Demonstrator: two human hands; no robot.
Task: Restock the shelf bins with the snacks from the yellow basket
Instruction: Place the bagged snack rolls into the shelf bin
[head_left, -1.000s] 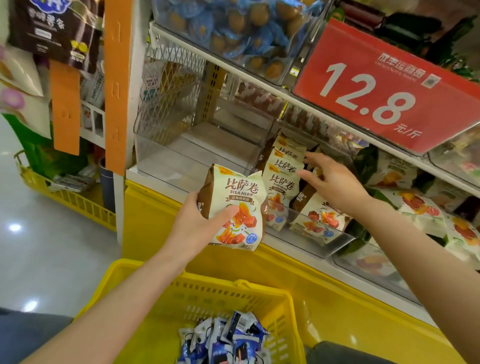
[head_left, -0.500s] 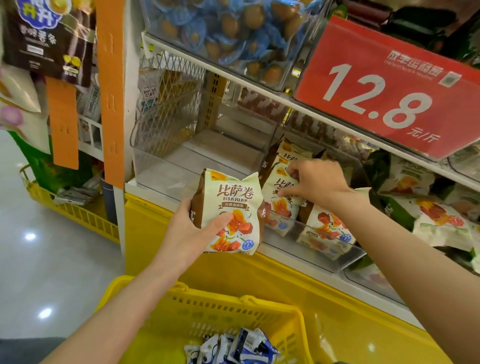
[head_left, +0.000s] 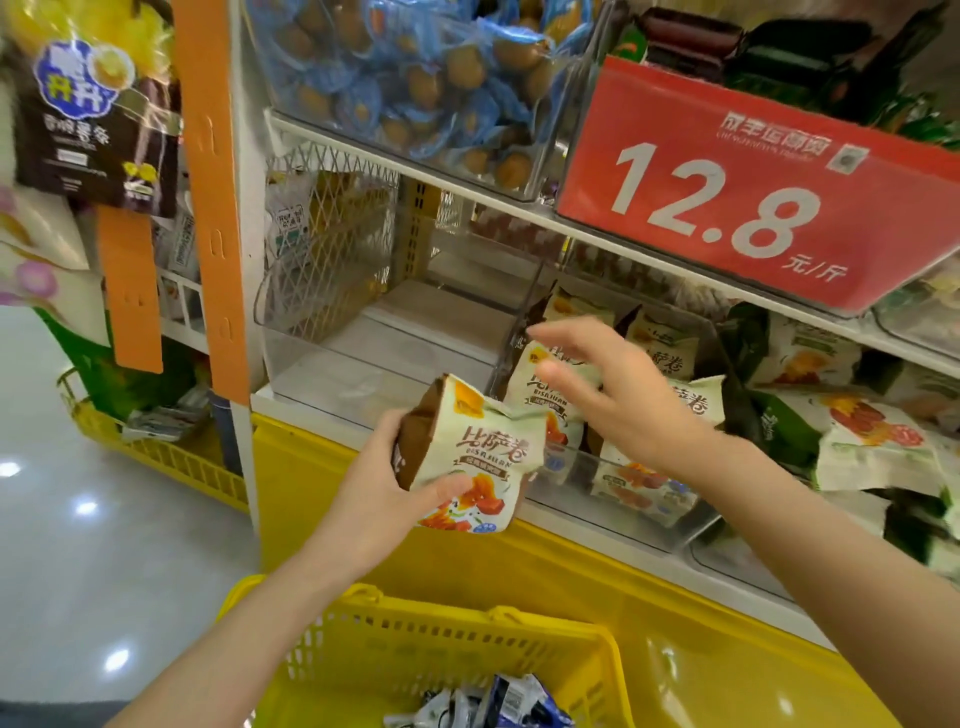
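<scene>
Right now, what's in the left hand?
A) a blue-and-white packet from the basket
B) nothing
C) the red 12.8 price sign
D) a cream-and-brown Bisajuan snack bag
D: the left hand has its grip round the Bisajuan snack bag, thumb across the front, just in front of the clear shelf bin. The right hand is open and holds nothing.

The left hand (head_left: 395, 483) grips a cream-and-brown Bisajuan snack packet (head_left: 478, 457) by its lower left side, tilted, in front of the shelf edge; the right hand (head_left: 618, 395), blurred, with fingers spread, hovers over matching packets (head_left: 649, 483) standing in a transparent bin (head_left: 613, 525); a red 12.8 price sign (head_left: 753, 197) hangs above; below, the yellow basket (head_left: 426, 639) holds blue-and-white packets (head_left: 493, 706).
</scene>
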